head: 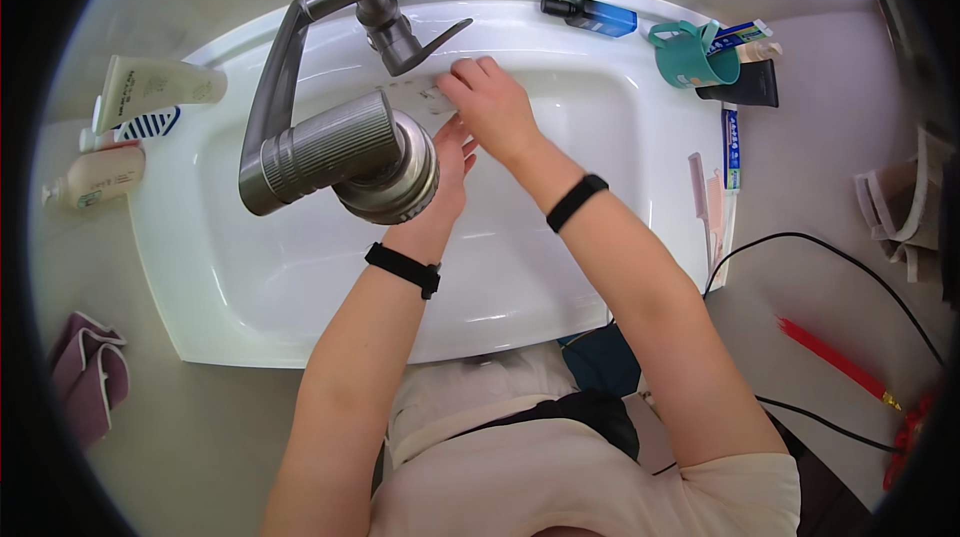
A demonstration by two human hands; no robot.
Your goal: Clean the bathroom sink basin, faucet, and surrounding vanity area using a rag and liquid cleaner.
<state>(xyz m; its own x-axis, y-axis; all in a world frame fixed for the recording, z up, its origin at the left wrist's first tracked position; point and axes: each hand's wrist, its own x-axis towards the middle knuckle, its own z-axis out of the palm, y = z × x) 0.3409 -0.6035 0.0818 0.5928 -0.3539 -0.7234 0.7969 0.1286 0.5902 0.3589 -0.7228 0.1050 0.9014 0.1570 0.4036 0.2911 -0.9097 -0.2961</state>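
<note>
Both of my hands are over the back part of a white washbasin, close to a grey metal faucet with a jointed swivel arm. My right hand is bent, its fingertips at a small clear or whitish item near the basin's back wall; whether they grip it cannot be told. My left hand lies just below and to the left, partly hidden by the faucet head, its visible fingers slightly apart beneath the right hand. The faucet's lever points right, above my right hand. Black bands circle both wrists.
On the basin's back rim lies a blue bottle with a black cap. A green cup holding a tube stands at the right, near a toothpaste box and combs. Tubes and a pump bottle are at the left.
</note>
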